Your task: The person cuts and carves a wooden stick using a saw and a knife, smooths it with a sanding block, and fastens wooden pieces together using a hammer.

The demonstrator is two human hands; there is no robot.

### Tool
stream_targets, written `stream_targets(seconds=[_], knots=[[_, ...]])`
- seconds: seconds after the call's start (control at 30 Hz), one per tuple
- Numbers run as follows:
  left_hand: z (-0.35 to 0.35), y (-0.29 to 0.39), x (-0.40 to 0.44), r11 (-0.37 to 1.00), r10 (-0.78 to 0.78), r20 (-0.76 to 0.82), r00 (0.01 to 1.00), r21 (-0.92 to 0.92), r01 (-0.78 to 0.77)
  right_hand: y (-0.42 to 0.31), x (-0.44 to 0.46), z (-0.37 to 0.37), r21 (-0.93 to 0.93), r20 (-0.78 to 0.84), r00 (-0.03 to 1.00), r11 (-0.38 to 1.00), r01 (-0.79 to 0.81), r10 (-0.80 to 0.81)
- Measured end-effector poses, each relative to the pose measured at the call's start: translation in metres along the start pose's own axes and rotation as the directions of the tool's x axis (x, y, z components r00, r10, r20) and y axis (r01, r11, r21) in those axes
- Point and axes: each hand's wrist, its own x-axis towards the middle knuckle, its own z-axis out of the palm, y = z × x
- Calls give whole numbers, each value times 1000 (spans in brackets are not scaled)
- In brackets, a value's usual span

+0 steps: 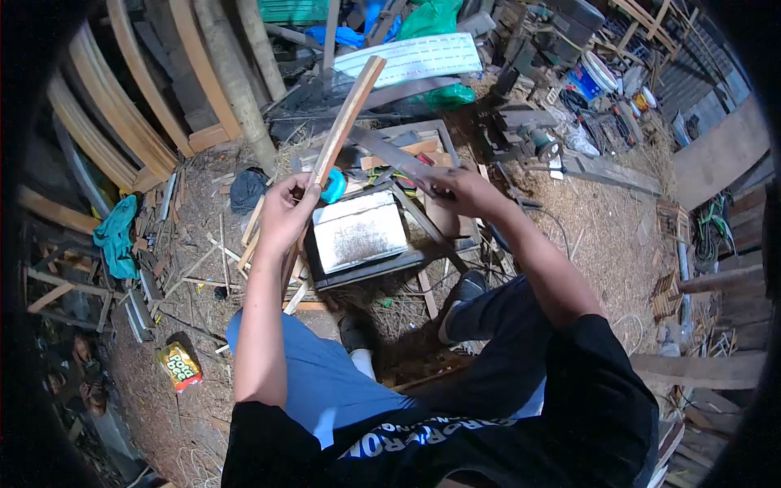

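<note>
My left hand (291, 213) is closed around a long, narrow wooden strip (350, 114), which slants up and away to the right. In my right hand (465, 192) is what looks like a handsaw (392, 154); my fingers cover its handle. The saw's flat grey blade points up and left, its tip close to the strip; whether they touch I cannot tell. Below my hands sits a worn white box-like block (360, 232) on a low, dark-framed table (390, 266). A roll of turquoise tape (333, 186) lies beside my left hand.
Curved wooden frames (122, 106) lean at the upper left. A white patterned panel (415, 57) lies at the back. An open paint bucket (598, 73) stands among tools at the upper right. A yellow snack packet (180, 366) and wood scraps litter the floor. A cable (557, 224) runs at right.
</note>
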Motion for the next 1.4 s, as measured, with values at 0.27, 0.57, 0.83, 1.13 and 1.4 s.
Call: stream_targets(seconds=[0.27, 0.57, 0.83, 1.13, 1.4], knots=[[56, 2, 9, 999, 10, 148, 989, -36, -4, 65, -56, -58, 415, -64, 900, 831, -369, 431], [142, 32, 3, 962, 166, 272, 948, 169, -217, 143, -168, -60, 508, -217, 692, 685, -522, 689], [205, 29, 16, 920, 86, 408, 909, 318, -230, 163, -268, 147, 131, -117, 605, 617, -776, 787], [207, 2, 34, 829, -7, 452, 892, 502, -248, 170, -266, 212, -209, -212, 556, 518, -829, 804], [207, -2, 38, 820, 14, 465, 885, 501, -277, 135, -261, 164, -80, 98, 485, 492, -867, 869]])
